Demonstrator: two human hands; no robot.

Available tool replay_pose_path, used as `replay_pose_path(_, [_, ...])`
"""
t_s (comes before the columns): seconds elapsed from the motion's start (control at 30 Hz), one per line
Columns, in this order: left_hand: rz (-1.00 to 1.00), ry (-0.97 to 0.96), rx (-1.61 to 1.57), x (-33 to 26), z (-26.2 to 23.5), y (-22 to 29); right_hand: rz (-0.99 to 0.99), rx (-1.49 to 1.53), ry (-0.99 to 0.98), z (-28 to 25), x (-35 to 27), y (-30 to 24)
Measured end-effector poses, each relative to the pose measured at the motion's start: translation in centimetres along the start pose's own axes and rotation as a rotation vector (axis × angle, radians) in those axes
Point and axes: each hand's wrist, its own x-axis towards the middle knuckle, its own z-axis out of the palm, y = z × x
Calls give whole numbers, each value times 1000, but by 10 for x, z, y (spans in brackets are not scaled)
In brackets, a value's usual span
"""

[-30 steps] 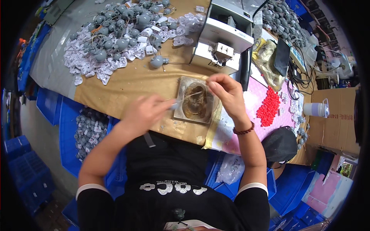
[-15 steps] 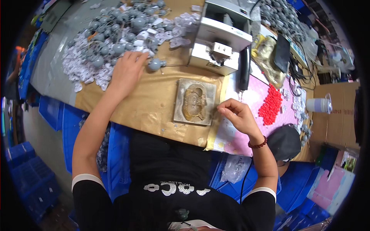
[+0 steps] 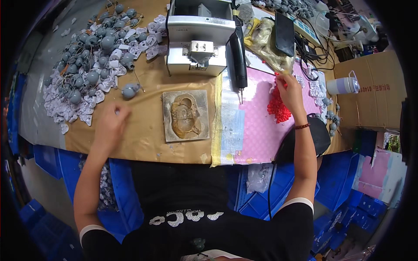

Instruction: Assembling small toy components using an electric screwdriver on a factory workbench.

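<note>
our left hand [image 3: 109, 124] — on the brown-covered counter [image 3: 143, 139], fingers curled together, holding nothing we can make out; a grey round part [image 3: 129, 91] lies near, beyond it. our right hand [image 3: 289, 89] — on the pile of red beads [image 3: 277, 108] on the pink mat [image 3: 257, 130], fingers together at them; grip unclear. square mould plate [image 3: 186, 115] — between both hands.

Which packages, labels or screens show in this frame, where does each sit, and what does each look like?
Cardboard box: right edge of the bench, brown, printing on its side.
Dark tablet: top right, black flat rectangle, screen off.
Clear plastic bag: beside the tablet, yellowish contents.
White cup: against the box, cylindrical, lidded.
Right hand: over the red beads.
</note>
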Motion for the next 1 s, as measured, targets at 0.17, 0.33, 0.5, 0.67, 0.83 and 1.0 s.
replay_pose_path(0.17, [-37,-30,-106,-18,-11,23,-72,-345,55,19,23,11])
replay_pose_path(0.33, [-93,61,-149,-6,-8,29,-65,-398,-2,25,27,17])
replay_pose_path(0.5, [93,137,-433,34,-8,99,14,-410,-88,30,28,18])
replay_pose_path(0.67, [201,69,-444,65,27,117,-9,-419,-55,39,23,37])
replay_pose_path(0.83, [124,64,-451,58,37,111,-104,-345,-31,37,13,42])
replay_pose_path(1.0, [-95,320,-288,62,1,69,-20,25,81,15,13,-5])
